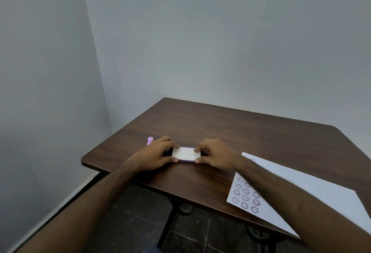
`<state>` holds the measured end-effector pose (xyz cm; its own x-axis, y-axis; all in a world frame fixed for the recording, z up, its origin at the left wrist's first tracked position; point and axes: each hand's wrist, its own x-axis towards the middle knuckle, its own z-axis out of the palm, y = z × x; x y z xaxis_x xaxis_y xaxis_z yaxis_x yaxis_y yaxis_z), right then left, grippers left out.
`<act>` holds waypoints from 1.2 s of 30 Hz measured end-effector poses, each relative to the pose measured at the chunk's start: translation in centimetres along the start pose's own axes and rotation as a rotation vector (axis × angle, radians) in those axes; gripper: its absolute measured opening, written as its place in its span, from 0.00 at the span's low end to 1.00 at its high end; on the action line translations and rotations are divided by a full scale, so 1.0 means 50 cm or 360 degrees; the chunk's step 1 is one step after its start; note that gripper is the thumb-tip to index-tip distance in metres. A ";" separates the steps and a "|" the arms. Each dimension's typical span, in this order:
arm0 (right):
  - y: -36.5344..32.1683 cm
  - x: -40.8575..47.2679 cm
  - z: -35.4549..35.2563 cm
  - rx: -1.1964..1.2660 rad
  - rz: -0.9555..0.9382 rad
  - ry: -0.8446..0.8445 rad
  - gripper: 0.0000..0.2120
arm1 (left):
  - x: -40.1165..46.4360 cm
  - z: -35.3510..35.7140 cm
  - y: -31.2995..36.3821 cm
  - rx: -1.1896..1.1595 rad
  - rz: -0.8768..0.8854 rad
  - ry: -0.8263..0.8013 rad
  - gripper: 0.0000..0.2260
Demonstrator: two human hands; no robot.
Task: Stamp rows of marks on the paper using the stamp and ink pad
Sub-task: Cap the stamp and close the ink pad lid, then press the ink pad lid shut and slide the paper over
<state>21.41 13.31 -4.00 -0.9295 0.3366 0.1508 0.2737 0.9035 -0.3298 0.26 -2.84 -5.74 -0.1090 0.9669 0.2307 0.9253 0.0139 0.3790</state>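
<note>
Standing behind left hand: pink stamp, upright on table. Left hand pinches ink pad left end; right hand pinches right end. Pad flat, white lid shut. Paper at right, rows of purple marks.

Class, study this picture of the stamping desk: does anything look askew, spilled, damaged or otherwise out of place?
Only one thing: the paper lies skewed to the table edge, its near corner overhanging. No ink spills or damage show. Both hands, left hand and right hand, grip the ink pad; the stamp sits behind the left hand.
</note>
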 end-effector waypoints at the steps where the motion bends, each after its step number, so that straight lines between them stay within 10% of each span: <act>1: 0.001 0.000 0.001 -0.0003 -0.0008 0.0007 0.18 | 0.002 0.000 0.000 0.0000 -0.0003 -0.0004 0.21; 16: 0.008 -0.020 -0.047 0.0356 0.0180 0.0051 0.28 | 0.000 0.007 0.019 -0.0008 -0.0127 -0.0046 0.24; 21: 0.066 -0.129 -0.122 0.0271 0.0224 0.0073 0.15 | -0.007 0.030 0.108 0.0194 0.0179 0.0250 0.20; 31: 0.161 -0.387 -0.142 -0.0071 0.0419 -0.0147 0.14 | 0.028 0.169 0.397 0.0223 0.0885 -0.0405 0.21; 36: 0.180 -0.431 -0.114 -0.0113 0.0457 -0.0090 0.20 | 0.041 0.181 0.412 0.0305 0.0789 -0.0437 0.21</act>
<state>45.30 15.69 -4.90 -0.8233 0.5676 0.0079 0.5421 0.7904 -0.2853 22.39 1.75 -5.57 0.4269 0.8999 0.0889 0.8936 -0.4349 0.1111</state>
